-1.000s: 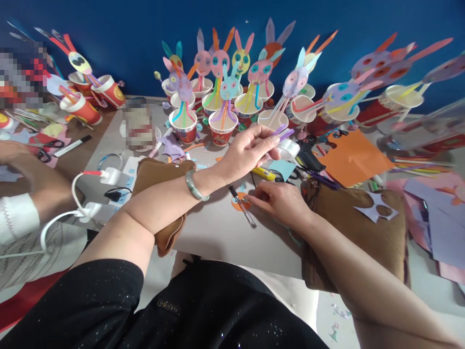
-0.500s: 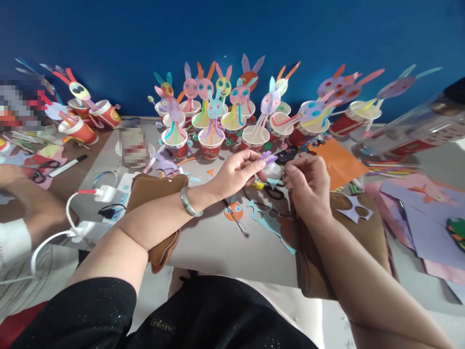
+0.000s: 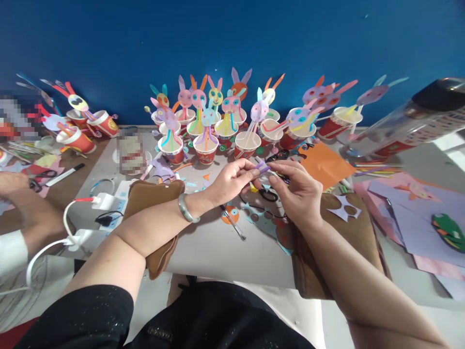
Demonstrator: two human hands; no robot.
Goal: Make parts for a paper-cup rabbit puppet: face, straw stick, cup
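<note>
My left hand (image 3: pixel 234 180), a bangle on its wrist, pinches a small purple paper strip (image 3: pixel 262 168) above the grey table. The fingers of my right hand (image 3: pixel 298 191) close on the strip's other end, so both hands meet there. Just below them lie black-handled scissors (image 3: pixel 268 195), partly covered by my fingers. A pen (image 3: pixel 236 227) rests across an orange paper face (image 3: pixel 228 216) with blue eyes. Beside it is a cut light-blue paper scrap (image 3: pixel 256 219).
Paper cups with straw-and-paper rabbit figures, one cup (image 3: pixel 206 150) in front, line the blue wall. Brown cushions (image 3: pixel 154 203) lie under my forearms. Orange paper (image 3: pixel 329 165), a clear bottle (image 3: pixel 395 128) and stacked sheets are right; chargers (image 3: pixel 105 198) and another person's hand (image 3: pixel 14 183) are left.
My right hand has moved left and come together with my left hand at the purple strip. The view has shifted slightly.
</note>
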